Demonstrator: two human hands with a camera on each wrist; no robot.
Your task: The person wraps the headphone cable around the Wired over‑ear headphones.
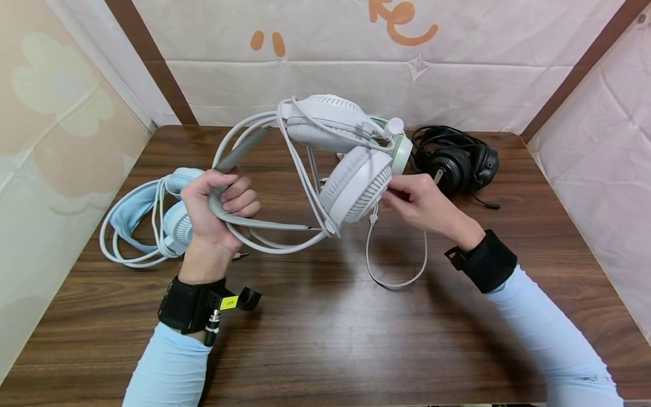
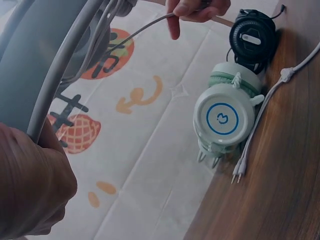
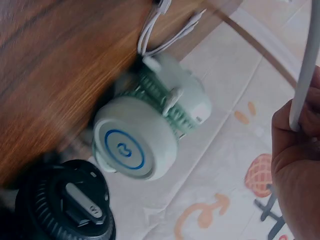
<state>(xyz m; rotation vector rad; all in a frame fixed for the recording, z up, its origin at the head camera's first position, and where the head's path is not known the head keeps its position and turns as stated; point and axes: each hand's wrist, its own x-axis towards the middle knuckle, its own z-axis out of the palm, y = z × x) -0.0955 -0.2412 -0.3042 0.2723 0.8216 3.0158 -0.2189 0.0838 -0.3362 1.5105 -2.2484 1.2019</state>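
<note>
White over-ear headphones (image 1: 362, 189) are held up above the table, with pale cable wound around the headband and ear cups. My left hand (image 1: 218, 209) grips the headband, fingers curled round it. At the lower ear cup, my right hand (image 1: 424, 200) pinches the cable (image 2: 145, 26) between thumb and fingers. The right wrist view shows that cable running up from the right hand (image 3: 300, 150). In the left wrist view, the left hand (image 2: 35, 190) is close to the camera, around the grey-white band.
Light blue headphones (image 1: 178, 223) lie at the left. Black headphones (image 1: 452, 164) rest at the back right, beside white-and-green headphones (image 2: 222, 117), partly hidden in the head view. A white split cable (image 2: 265, 107) with two plugs lies on the wooden table (image 1: 325, 350). Printed sheets (image 1: 330, 62) wall the back and sides.
</note>
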